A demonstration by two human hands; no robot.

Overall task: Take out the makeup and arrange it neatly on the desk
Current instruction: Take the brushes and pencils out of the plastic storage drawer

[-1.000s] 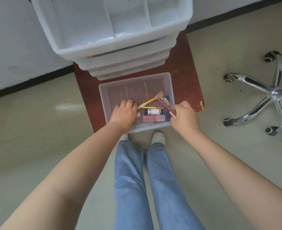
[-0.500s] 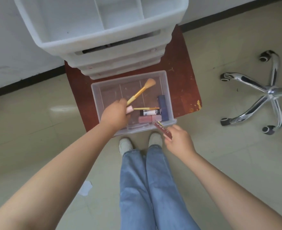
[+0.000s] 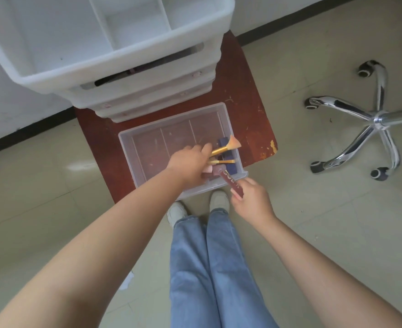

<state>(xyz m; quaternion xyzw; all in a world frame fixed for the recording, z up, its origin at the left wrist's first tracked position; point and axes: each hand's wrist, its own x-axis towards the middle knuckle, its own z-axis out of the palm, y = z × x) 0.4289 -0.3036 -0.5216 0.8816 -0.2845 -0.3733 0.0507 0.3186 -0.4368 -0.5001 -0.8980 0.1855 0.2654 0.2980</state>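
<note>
Left hand (image 3: 188,162): fingers curled round a gold-handled brush (image 3: 226,147), over the clear tray (image 3: 133,159).
Right hand (image 3: 252,202): pinches a dark red tube (image 3: 232,183) at the tray's near edge.

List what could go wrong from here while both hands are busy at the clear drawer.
1. The left hand holds a gold-handled brush while reaching among the remaining items; the brush may slip out.
2. The right hand pinches only one end of the dark red tube, so it could drop to the floor.
3. The clear drawer seems to overhang the red board's front edge; pressing down might tip it.
</note>
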